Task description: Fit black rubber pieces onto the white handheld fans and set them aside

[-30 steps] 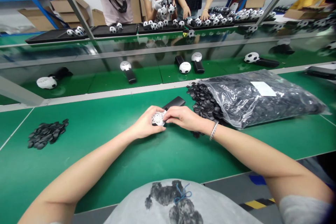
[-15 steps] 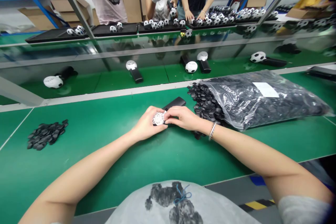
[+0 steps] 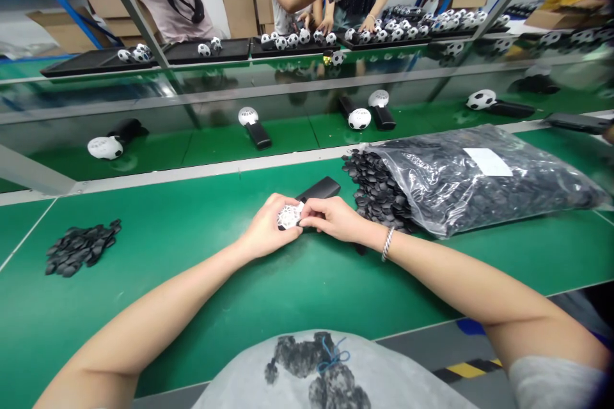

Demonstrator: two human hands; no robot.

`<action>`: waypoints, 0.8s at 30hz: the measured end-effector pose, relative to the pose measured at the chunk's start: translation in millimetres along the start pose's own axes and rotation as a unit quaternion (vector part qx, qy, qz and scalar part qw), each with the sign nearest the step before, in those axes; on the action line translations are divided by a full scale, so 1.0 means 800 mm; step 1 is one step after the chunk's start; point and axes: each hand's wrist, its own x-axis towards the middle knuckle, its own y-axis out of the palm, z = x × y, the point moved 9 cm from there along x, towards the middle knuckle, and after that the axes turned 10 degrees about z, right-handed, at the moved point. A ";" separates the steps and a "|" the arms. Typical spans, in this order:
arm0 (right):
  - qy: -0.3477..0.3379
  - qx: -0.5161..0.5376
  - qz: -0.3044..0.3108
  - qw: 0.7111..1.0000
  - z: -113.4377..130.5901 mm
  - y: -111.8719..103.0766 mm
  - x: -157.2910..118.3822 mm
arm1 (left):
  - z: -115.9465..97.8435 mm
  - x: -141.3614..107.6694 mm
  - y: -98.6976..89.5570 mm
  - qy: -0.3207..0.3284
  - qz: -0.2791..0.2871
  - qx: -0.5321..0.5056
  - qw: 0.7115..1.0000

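My left hand (image 3: 263,230) is closed around the round white head of a football-shaped handheld fan (image 3: 288,216), whose head has an open lattice pattern. Its black handle (image 3: 322,188) points away to the upper right over the green bench. At the right rim of the head, my right hand (image 3: 329,216) pinches thumb and forefinger together; whatever lies between the fingertips is too small and hidden to name. Just beyond my right hand is a heap of small black flat pieces (image 3: 378,195), spilling from a clear plastic bag (image 3: 484,188) full of them.
A smaller pile of black pieces (image 3: 84,248) lies at the left on the green bench (image 3: 192,307). Past the metal edge, a green conveyor (image 3: 201,144) carries several football-headed fans (image 3: 254,128). Co-workers stand at the far side behind black trays (image 3: 230,51) holding more fans.
The fans on the conveyor have shifted slightly right. My hands stay almost in place at the fan head. Across the line, a gloved co-worker's hand has swung right with a football-headed fan.
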 end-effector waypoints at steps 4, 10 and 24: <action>0.028 0.001 0.003 1.000 -0.004 0.001 0.001 | -0.001 0.001 0.001 0.007 0.003 0.012 1.000; 0.039 0.032 0.023 0.998 -0.010 0.006 0.001 | -0.008 -0.002 0.003 0.032 0.018 0.025 0.999; 0.056 -0.009 -0.017 0.998 -0.014 -0.037 0.008 | 0.005 0.021 -0.008 -0.034 -0.026 -0.043 0.998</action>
